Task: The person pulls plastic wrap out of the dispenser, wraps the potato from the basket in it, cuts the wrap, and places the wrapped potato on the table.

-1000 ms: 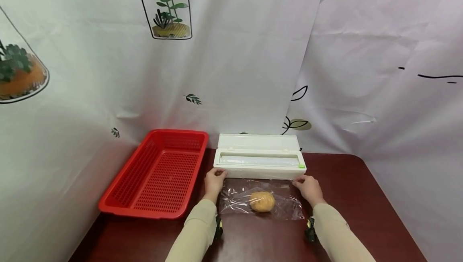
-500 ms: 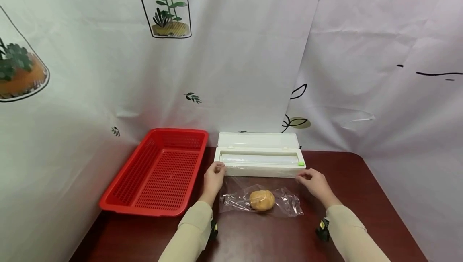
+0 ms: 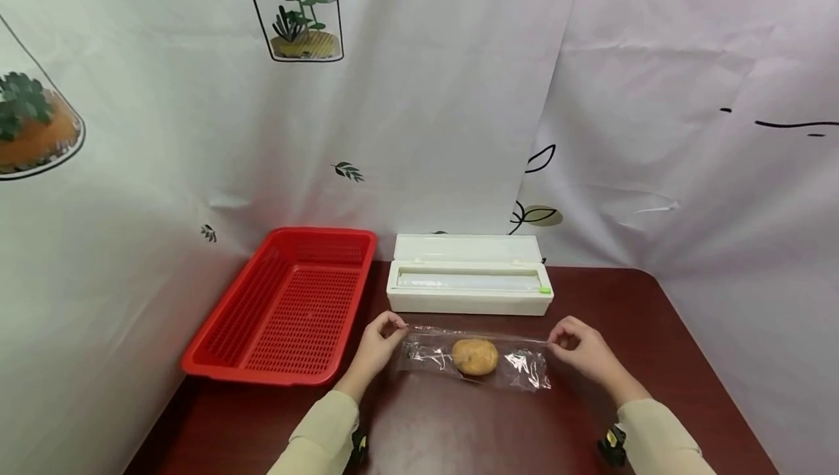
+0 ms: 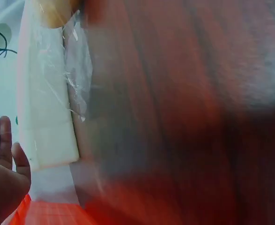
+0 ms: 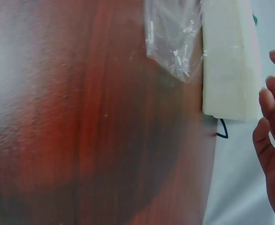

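Note:
A potato (image 3: 475,357) lies on the table under clear cling film (image 3: 524,368), which spreads out to both sides of it. My left hand (image 3: 378,342) pinches the film's far left corner between thumb and fingertips. Opposite it, my right hand (image 3: 583,352) pinches the far right corner, and the film's far edge runs taut between the two. Behind the film stands a white cling film dispenser (image 3: 470,304), its lid up and a roll inside. Fingers of each hand show at the side of its wrist view, but the pinched corners are not seen there.
A red plastic basket (image 3: 357,300) stands on the left, close to the dispenser. A green slider (image 3: 545,290) sits at the dispenser's right end. The dark red table (image 3: 452,431) meets a printed cloth backdrop (image 3: 446,118) behind.
Both hands have drawn back from the dispenser toward the body and spread slightly apart. The film's far edge has come with them, away from the dispenser's front, over the potato's far side.

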`<state>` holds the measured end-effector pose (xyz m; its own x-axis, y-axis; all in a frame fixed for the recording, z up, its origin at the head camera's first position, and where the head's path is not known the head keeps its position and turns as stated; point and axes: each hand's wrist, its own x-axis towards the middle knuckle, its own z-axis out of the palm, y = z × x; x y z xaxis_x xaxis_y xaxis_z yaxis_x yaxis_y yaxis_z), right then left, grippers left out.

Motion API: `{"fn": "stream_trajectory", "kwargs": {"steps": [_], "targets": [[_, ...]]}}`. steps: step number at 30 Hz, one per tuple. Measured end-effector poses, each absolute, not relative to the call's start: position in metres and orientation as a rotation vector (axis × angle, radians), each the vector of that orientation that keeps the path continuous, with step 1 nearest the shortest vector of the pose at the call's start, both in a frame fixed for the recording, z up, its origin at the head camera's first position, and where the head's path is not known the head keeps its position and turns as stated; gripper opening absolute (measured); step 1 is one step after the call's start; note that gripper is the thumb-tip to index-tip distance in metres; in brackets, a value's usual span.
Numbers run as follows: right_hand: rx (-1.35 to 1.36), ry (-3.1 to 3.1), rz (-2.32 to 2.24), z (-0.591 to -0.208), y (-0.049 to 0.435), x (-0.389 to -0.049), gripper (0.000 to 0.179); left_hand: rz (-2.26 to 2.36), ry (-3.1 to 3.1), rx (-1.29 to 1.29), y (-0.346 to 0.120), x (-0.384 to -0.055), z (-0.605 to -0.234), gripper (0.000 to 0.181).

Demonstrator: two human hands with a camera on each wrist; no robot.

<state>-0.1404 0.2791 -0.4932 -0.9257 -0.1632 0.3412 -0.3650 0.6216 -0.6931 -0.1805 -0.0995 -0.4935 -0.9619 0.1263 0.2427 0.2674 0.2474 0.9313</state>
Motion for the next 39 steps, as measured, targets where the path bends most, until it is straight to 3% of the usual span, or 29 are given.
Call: {"fn": "stream_trajectory", "kwargs": {"steps": [6,13,16,21,25,30,36,39], "targets": [[0.667,-2.748,0.977,-0.504,0.277,-0.127,0.031,-1.293,-2.671,-0.612,-0.107,-0.175,-0.506,0.020],[0.783,-2.911,0.487,-0.513,0.266,-0.126,0.022,-0.555,-2.801,-0.955,-0.099,-0.179,-0.513,0.015],[0.851,-2.899,0.389,-0.514,0.263,-0.127,0.016,-0.435,-2.850,-0.991,-0.092,-0.181,-0.513,0.006],[0.828,-2.911,0.407,-0.517,0.260,-0.123,0.009,-0.257,-2.869,-0.962,-0.089,-0.180,-0.519,0.016],[0.620,-3.001,0.581,-0.522,0.256,-0.120,0.010,-0.234,-2.926,-0.884,-0.092,-0.179,-0.520,0.008],[0.335,-3.126,0.907,-0.522,0.252,-0.119,0.014,-0.261,-3.006,-0.837,-0.095,-0.179,-0.514,0.013],[0.416,-3.076,0.938,-0.516,0.257,-0.118,0.011,-0.457,-3.027,-0.754,-0.094,-0.182,-0.511,0.030],[0.435,-3.004,0.941,-0.512,0.259,-0.116,0.011,-0.654,-2.985,-0.638,-0.092,-0.183,-0.508,0.030]]}}
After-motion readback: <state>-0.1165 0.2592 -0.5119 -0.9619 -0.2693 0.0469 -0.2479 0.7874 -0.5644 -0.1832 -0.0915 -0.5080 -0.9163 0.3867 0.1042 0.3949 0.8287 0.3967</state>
